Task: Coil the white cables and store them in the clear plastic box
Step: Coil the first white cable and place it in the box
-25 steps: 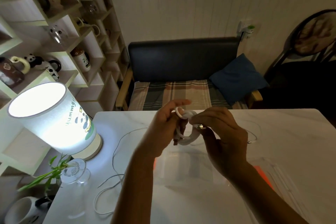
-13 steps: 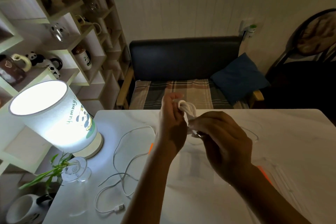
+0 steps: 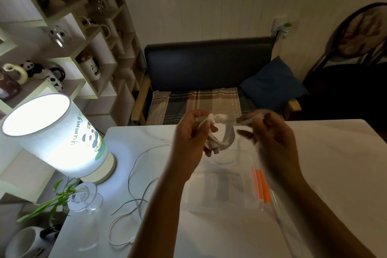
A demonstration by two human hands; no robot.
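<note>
Left hand (image 3: 189, 140) grips the coiled cable (image 3: 217, 132), loops hanging downward; right hand (image 3: 272, 138) seemingly pinches its tail sideways, above the box (image 3: 222, 190).

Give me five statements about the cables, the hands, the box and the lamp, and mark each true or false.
1. The left hand grips a coiled white cable. True.
2. The clear plastic box already holds a coiled cable. False: it looks empty.
3. A loose thin white cable lies on the white marble table, left of the box. True.
4. The cylindrical panda table lamp is switched off. False: it glows brightly.
5. The right hand rests flat on the table. False: it is raised, pinching the cable's end.
</note>
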